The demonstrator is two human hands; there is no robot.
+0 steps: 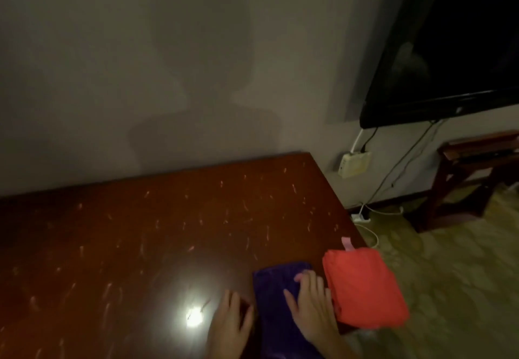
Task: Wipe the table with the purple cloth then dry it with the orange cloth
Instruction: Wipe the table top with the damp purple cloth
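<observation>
The left hand (230, 322) enters from the bottom of the frame, just left of centre, and lies palm down on the table (140, 232) with its fingers straight and slightly spread; it holds nothing, and its fingertips sit just beside the left edge of the purple cloth (273, 302). A bright glare of reflected light shows on the polished wood just left of this hand. The right hand (311, 302) comes up from the lower centre-right and rests flat on top of the purple cloth, fingers extended and a little fanned, thumb out to the left, pressing down rather than pinching. Both forearms run up from the bottom edge and angle slightly toward each other.

There are two cloths, one of each colour. The purple cloth is folded into a long strip in the lower centre, reaching down to the bottom edge. The orange cloth (365, 288), folded into a thick block, lies just right of it at the table's right edge, partly overhanging, with a small pink loop (347, 243) at its upper corner. The right hand's little-finger side touches or nearly touches the orange cloth; which, I cannot tell.

One dark screen (449, 49) hangs on the wall in the upper right, with one wooden stand (471, 173) below it.
</observation>
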